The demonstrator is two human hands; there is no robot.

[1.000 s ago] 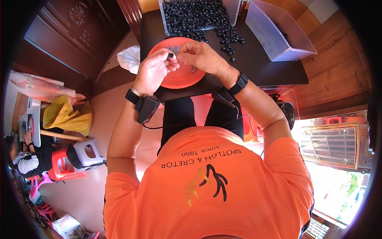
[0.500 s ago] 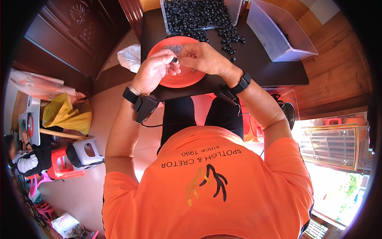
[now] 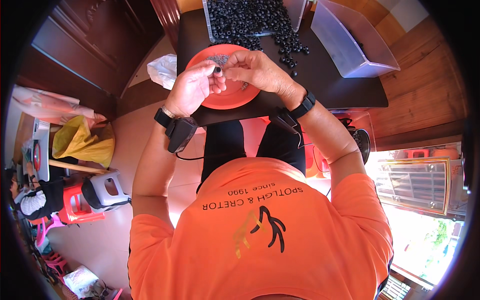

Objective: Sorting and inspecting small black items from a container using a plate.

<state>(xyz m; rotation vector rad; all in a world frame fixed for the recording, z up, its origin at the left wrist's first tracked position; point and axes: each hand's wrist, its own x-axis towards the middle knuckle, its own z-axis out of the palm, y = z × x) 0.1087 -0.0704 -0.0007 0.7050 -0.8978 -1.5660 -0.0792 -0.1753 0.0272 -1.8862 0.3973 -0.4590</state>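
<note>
Above a round orange plate (image 3: 227,102), my left hand (image 3: 192,90) pinches a small black cylindrical piece (image 3: 217,70) between thumb and fingertips. My right hand (image 3: 262,72) is beside it, thumb and index finger closed together close to the black piece. Whatever those right fingertips hold is too small to make out. A heap of tiny grey metal-looking parts (image 3: 218,59) lies at the plate's far side, and a few more show near its right side, partly under my right hand.
A clear bin (image 3: 209,26) of black pieces (image 3: 245,17) stands at the table's far side, with several spilled onto the dark table (image 3: 330,92). Another translucent bin (image 3: 345,47) is at the right. A white plastic bag (image 3: 163,71) lies left of the table. Stools (image 3: 106,190) stand farther left.
The black piece and my left fingertips have shifted slightly away from me and to the left. My right fingertips have moved a little with them, still close by.
</note>
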